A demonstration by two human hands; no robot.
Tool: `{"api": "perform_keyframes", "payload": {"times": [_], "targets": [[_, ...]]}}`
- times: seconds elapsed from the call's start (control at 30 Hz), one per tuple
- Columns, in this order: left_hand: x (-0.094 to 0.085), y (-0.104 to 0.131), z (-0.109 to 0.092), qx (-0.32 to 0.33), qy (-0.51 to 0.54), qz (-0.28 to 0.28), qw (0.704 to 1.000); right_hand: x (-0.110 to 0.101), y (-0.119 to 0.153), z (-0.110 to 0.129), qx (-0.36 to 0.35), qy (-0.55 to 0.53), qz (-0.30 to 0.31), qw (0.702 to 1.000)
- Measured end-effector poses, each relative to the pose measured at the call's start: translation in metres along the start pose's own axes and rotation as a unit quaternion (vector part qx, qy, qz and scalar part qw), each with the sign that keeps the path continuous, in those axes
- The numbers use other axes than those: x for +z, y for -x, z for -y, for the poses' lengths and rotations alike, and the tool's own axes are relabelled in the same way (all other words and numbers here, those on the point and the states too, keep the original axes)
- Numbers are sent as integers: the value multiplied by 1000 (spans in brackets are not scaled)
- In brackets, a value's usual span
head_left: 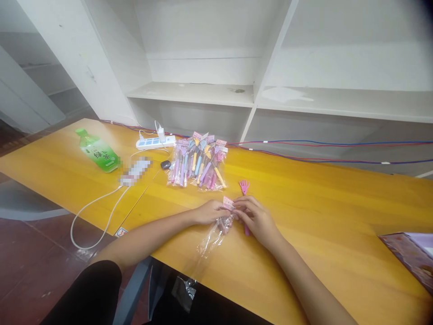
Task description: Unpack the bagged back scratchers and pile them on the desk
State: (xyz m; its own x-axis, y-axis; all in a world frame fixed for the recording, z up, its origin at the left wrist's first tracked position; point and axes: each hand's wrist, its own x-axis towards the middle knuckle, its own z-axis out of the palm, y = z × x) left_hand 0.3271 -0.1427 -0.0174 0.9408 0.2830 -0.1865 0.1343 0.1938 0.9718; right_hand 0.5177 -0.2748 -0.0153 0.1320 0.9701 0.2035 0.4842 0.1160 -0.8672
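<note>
My left hand [212, 212] is closed on the top of a clear plastic bag [208, 243], whose long body hangs down toward the table's front edge. A small pink card [228, 203] shows at the bag's top, between my two hands. My right hand [255, 219] pinches at the card and bag top from the other side, its fingertips partly hidden. Beneath my right hand a pink hand-shaped back scratcher [244, 186] lies on the table, its head pointing away from me and its handle partly covered.
Several bagged back scratchers [198, 162] lie in a pile at the back. Left of them are a power strip [155, 142], a dark small object [165, 164], a blurred-out device [135, 171] on a white cable and a green tea bottle [99, 151]. A box [409, 257] sits at right.
</note>
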Motion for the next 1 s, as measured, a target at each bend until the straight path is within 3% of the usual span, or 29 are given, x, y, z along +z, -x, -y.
{"api": "perform_keyframes", "payload": {"times": [0.37,0.6,0.8,1.0], "targets": [[-2,-3,4,-2,36,26,999,1,0,2,30,-80,0,996],[0,-2,-1,31,41,15,999,1,0,-2,53,-104,14,993],[-1,-3,0,22,36,8,999,-3,1,4,24,-70,14,997],[-3,-5,4,55,25,10,998,-5,1,8,-30,-30,-5,999]]}}
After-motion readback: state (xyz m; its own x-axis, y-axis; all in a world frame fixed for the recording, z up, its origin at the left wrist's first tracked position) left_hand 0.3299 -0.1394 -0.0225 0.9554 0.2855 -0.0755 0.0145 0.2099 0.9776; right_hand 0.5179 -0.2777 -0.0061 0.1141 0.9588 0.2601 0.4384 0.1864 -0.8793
